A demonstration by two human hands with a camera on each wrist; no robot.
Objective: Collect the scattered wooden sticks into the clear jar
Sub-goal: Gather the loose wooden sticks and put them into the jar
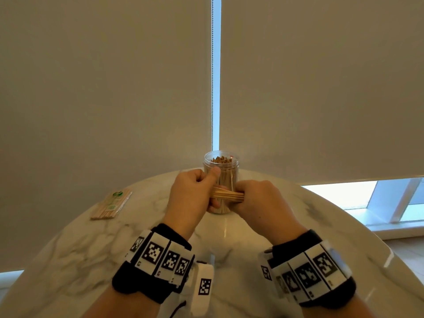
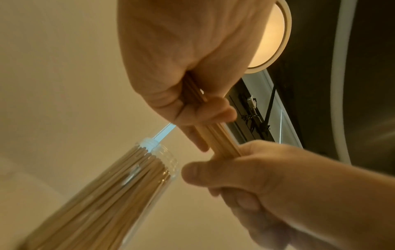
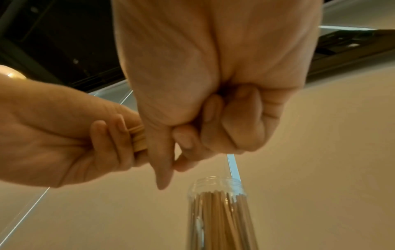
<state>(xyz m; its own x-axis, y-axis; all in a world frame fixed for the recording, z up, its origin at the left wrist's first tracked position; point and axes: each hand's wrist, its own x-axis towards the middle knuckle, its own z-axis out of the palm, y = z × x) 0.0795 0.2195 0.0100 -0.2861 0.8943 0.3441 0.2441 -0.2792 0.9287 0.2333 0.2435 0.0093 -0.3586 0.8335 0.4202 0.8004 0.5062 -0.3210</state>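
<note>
A clear jar (image 1: 221, 165) stands open at the far middle of the marble table (image 1: 91, 244), packed with upright wooden sticks. A bundle of wooden sticks (image 1: 228, 195) lies level in front of the jar, held at both ends. My left hand (image 1: 195, 191) grips its left end, thumb up against the jar. My right hand (image 1: 257, 198) grips the right end in a fist. In the left wrist view the bundle (image 2: 220, 137) runs between both fists beside the jar (image 2: 119, 186). The right wrist view shows the bundle (image 3: 138, 138) above the jar (image 3: 218, 211).
A packet of wooden sticks (image 1: 112, 205) in clear wrap with a green label lies on the table at the left. Closed roller blinds (image 1: 103, 88) hang right behind the table, a bead chain (image 1: 212, 72) between them. A window sill (image 1: 394, 203) is at the right.
</note>
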